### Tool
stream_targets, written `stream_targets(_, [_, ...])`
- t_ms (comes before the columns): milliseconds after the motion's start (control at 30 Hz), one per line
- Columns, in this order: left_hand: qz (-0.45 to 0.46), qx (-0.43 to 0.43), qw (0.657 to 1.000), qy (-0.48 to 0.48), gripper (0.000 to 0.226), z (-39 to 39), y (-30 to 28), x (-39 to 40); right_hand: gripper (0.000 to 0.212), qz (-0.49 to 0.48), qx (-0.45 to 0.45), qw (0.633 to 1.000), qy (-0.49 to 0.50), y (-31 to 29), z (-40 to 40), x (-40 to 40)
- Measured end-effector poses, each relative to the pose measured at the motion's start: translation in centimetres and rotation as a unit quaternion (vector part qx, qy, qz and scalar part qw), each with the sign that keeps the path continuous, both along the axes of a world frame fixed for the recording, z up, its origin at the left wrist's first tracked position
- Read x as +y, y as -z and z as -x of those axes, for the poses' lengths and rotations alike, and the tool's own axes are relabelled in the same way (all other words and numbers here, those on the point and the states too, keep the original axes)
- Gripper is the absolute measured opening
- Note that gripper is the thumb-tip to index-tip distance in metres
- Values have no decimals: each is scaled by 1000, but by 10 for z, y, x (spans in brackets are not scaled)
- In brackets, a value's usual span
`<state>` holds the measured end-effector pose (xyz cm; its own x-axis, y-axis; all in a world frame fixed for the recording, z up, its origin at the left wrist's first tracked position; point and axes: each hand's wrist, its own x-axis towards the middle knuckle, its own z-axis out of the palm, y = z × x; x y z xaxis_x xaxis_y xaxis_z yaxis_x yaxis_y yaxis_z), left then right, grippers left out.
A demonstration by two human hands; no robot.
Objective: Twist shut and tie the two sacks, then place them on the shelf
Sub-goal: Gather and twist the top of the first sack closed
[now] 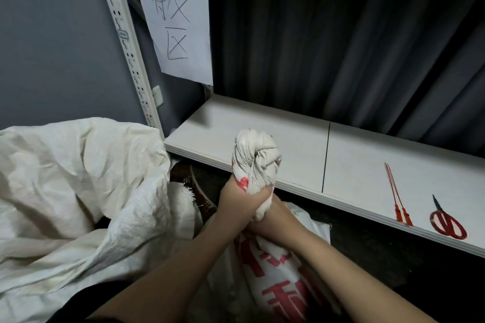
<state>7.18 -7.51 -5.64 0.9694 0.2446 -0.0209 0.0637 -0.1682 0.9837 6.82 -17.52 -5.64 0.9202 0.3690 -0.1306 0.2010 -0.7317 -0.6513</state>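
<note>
My left hand (237,203) is clenched around the twisted neck of the printed sack (278,283), fingers curled over the gathered cloth. My right hand (273,220) grips the same neck directly beneath and to the right of the left, the two hands touching each other. Both forearms converge from the bottom edge of the view to this point.

The bunched top of the neck (256,157) rises upright above my left hand as a tight wad of folds, with a patch of red print showing at its base against my thumb. Seen from here, the wad overlaps the front edge of the shelf (262,126). The body of the printed sack lies below my hands, between my forearms, white with large red characters on it.

A second sack (78,178), plain white and crumpled, lies to the left of my left forearm, just beside the printed sack. Its frayed edge shows near my left wrist. Whether its mouth is tied cannot be determined.

On the shelf board, well to the right of my hands, lie red cable ties (397,196) and, just beside them, red-handled scissors (447,221). A paper sign (174,18) with handwritten characters hangs at the left upright of the shelf (126,42). A dark curtain (341,47) hangs behind the shelf.
</note>
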Motion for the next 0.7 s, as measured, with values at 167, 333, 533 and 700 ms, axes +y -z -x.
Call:
stream_targets(167, [27,-13,999,-12,29,-7,-4,7,52,-207,217,953,-30,-34,-12,-24])
stream_targets(333, [-26,-22,998,45,55,-3,-6,1,89,-372,70,919,109,-46,-22,-15])
stream_targets(533, [-135,-18,983,121,73,7,1,-4,39,-448,60,881,138,-51,-26,-14])
stream_targets(700, [-195,-40,952,230,48,15,0,2,27,-545,162,817,97,-46,-28,-14])
